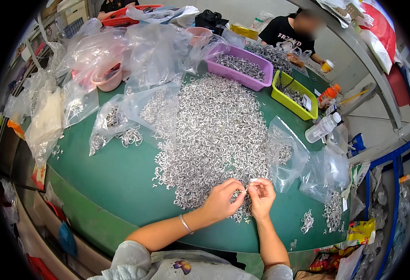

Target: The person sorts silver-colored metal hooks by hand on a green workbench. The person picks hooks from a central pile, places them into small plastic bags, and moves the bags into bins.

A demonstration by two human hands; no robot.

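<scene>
By the tabletop's left edge, crumpled clear plastic bags [46, 121] lie slumped. Nearer the middle, a pink plastic bucket [106, 84] stands toward the far edge, and a clear bag with metal pieces in it [112, 119] lies on its side with a loose cluster at its mouth.

A broad pile of small silver-coloured curved metal pieces [212, 135] covers the centre of the green tabletop [107, 175] and reaches toward its near edge. Each looks light, stiff and hard to break; the smooth curves would probably slip under a loose grip and hook into one another, so a piece is best taken between thumb and index fingertip, across the bend.

Over the pile's near end, the left hand [224, 200] has thumb and index finger pinched on a small pale sliver [246, 189], apparently one such piece. The right hand [262, 198] meets it, thumb and index tips pressed together on what seems the same piece; its exact shape is too small to tell.

Right of them lie a flat clear bag [286, 156], a lime-green tub [291, 105] toward the far right corner, a small separate heap [307, 221] near the near right corner, and a white-capped bottle [323, 128] by the right edge.
</scene>
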